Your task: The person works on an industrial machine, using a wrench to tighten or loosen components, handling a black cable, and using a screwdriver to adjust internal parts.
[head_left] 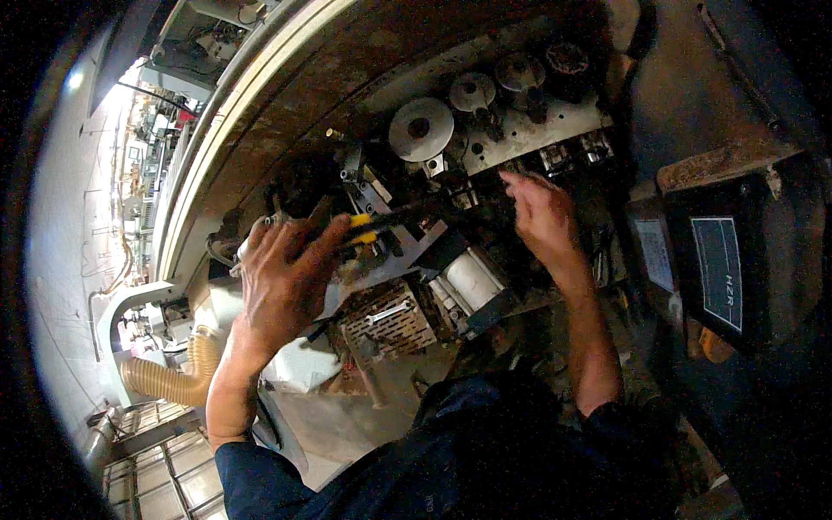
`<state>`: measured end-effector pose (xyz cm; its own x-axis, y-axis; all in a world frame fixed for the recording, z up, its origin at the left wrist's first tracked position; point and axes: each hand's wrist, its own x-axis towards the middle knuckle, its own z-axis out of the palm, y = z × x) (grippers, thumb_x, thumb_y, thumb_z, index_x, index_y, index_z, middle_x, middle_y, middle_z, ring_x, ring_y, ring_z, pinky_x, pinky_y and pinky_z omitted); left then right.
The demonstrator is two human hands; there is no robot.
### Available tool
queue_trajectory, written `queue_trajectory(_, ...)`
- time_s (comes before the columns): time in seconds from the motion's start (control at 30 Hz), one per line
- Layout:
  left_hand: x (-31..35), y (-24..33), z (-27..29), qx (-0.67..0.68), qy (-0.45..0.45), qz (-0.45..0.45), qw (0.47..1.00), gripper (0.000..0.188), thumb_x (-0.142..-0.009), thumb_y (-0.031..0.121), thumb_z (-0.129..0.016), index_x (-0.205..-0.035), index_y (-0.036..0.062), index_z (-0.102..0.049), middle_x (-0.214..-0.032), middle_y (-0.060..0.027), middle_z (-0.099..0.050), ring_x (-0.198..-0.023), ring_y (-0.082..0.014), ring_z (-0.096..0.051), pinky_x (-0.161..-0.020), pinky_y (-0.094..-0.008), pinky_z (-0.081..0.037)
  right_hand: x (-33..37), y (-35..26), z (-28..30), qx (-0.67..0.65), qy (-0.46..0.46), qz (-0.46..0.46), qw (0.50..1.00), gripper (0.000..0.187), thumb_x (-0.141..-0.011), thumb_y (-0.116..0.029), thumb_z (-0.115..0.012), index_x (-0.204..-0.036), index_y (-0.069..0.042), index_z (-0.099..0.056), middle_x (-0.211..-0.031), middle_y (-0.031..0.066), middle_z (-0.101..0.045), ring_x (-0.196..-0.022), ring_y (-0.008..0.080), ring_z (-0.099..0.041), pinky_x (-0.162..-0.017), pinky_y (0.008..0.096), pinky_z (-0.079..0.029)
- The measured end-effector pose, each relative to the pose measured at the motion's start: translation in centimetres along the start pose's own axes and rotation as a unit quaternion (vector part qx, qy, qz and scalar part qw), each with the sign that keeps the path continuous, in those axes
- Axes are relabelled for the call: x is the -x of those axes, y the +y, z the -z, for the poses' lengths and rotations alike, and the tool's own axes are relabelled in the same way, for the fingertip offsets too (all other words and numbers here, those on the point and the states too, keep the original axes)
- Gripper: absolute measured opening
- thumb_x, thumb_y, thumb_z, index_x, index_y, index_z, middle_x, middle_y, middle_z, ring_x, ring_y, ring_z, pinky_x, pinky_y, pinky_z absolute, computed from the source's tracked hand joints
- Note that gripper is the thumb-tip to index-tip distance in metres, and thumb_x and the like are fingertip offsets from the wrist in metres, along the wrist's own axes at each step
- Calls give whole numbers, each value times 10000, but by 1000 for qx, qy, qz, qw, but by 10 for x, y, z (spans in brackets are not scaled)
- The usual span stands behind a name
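Observation:
My left hand (290, 269) is closed around a yellow-and-black handled tool (362, 227) over the machine. From its fingertips a dark length points toward the middle; the working end is lost in shadow, so I cannot make out its kind. My right hand (544, 217) hovers to the right with fingers loosely apart, close to the clamps below a metal plate (529, 134). Nothing shows in those fingers. Between the hands lie a steel bracket (373, 195) and a pale cylinder (470, 282) in a dark housing.
Round metal wheels (421, 129) line the far side of the plate. A wrench (389, 314) lies on a slotted metal tray (407, 334) nearer my body. A ribbed tan hose (178, 373) curves at the left. Dark panel boxes (715, 269) stand at the right.

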<state>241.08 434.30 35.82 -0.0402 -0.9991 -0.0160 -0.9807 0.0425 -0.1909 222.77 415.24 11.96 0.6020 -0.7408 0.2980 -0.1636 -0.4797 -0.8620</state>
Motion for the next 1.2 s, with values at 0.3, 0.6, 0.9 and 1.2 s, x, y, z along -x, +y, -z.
queue_trajectory(0.3,-36,-13,9,-19,-7,44,999,499,-773,75,-675,-1263,141,-604,-909,-97,-579,-788,-290,-540,-720,-392,-437,-34,-7,-33,250,-88,130,955,200,-784,-196,-622,-948,-123,-708,-1206,143,-539,-1130,360,-463,-943,541,-383)
queue_trajectory(0.6,-75,-18,4,-107,-17,-33,994,459,-788,102,-626,-1243,164,-613,-927,-107,-587,-864,-294,-561,-785,-408,-424,-37,0,-22,132,-154,75,976,161,-825,-260,-627,-884,-123,-687,-1221,133,-545,-1149,369,-493,-1024,565,-347)
queue_trajectory(0.9,-109,-19,-9,-187,-3,-139,972,461,-807,102,-573,-1257,196,-604,-1095,-113,-618,-1088,-300,-564,-1003,-475,-379,-34,32,-42,219,-22,208,953,198,-856,-256,-610,-831,-69,-671,-1125,133,-600,-1005,345,-565,-893,520,-405)
queue_trajectory(1.2,-154,-2,-23,-232,-160,-150,948,314,-826,196,-590,-1134,187,-649,-1093,-129,-629,-1120,-284,-578,-1024,-472,-377,-11,0,-18,90,38,158,983,134,-832,-132,-627,-892,-16,-660,-1024,128,-607,-954,318,-569,-865,435,-448)
